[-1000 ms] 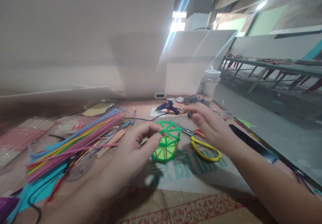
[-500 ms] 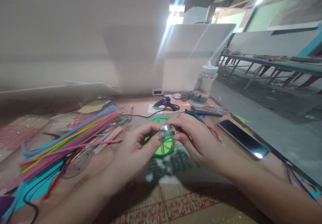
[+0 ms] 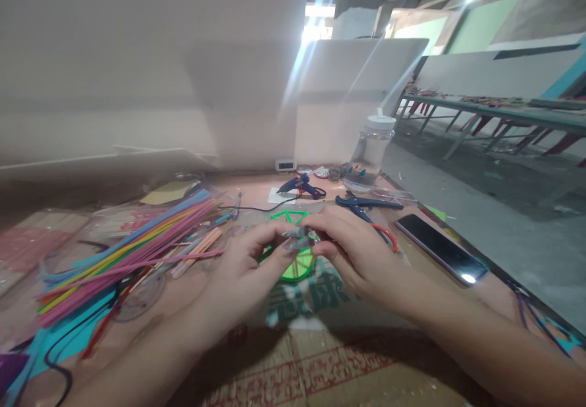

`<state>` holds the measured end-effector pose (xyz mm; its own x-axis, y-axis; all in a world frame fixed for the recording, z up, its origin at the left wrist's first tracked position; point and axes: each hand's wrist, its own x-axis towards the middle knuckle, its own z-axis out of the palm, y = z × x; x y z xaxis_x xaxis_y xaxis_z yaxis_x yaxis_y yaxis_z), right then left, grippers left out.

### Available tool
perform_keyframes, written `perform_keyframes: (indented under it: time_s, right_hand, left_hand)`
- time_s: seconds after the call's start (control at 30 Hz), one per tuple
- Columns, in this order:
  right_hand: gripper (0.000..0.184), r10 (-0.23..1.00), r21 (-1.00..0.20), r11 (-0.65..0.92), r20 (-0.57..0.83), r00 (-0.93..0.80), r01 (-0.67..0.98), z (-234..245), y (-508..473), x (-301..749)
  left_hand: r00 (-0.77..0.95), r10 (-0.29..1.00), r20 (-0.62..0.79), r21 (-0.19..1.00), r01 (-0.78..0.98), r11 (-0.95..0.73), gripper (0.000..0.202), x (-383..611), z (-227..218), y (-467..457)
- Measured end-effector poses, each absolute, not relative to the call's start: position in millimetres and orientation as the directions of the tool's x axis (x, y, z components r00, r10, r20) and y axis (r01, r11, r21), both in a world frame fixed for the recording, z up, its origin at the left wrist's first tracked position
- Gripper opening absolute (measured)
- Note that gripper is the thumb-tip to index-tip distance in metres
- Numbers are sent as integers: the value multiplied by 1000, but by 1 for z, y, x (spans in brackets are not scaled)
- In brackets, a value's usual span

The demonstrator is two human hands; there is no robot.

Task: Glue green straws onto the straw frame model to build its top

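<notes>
Between my two hands is a small shiny silvery strip (image 3: 299,243), curved and partly see-through; its exact kind I cannot make out. My left hand (image 3: 263,251) pinches its left end between thumb and fingers. The other end is in the thumb and fingertips of my right hand (image 3: 345,242). Under and behind the strip, on the cardboard (image 3: 293,358), lies a green round frame with spokes (image 3: 295,271), partly covered by my hands. A green piece with slanted bars (image 3: 289,215) shows just beyond my fingers.
Coloured pipe cleaners (image 3: 132,248) lie in a bundle at left. Beyond my hands are a blue glue gun (image 3: 300,186), dark-handled cutters (image 3: 366,202) and a clear bottle (image 3: 370,154). A phone (image 3: 439,248) rests at right, near the table edge.
Both hands stay in nearly the same place with the silvery strip between them. The strip's glare has dimmed as it tilted slightly. The whole view has shifted a little.
</notes>
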<state>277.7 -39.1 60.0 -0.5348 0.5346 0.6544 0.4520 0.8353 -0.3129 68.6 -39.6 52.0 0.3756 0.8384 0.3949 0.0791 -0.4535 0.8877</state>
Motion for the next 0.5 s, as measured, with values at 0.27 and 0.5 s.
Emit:
perform_keyframes:
  time_s: [0.27,0.5]
  right_hand:
    - [20,537,-345,836,675,-506,426,54,-34,277]
    - [21,605,-434,795,624,-494,424,53,-35,274]
  left_hand:
    - [379,842,383,893,81,-443,13,69,51,-37]
    - [352,860,370,891,128,-436,13,70,48,-35]
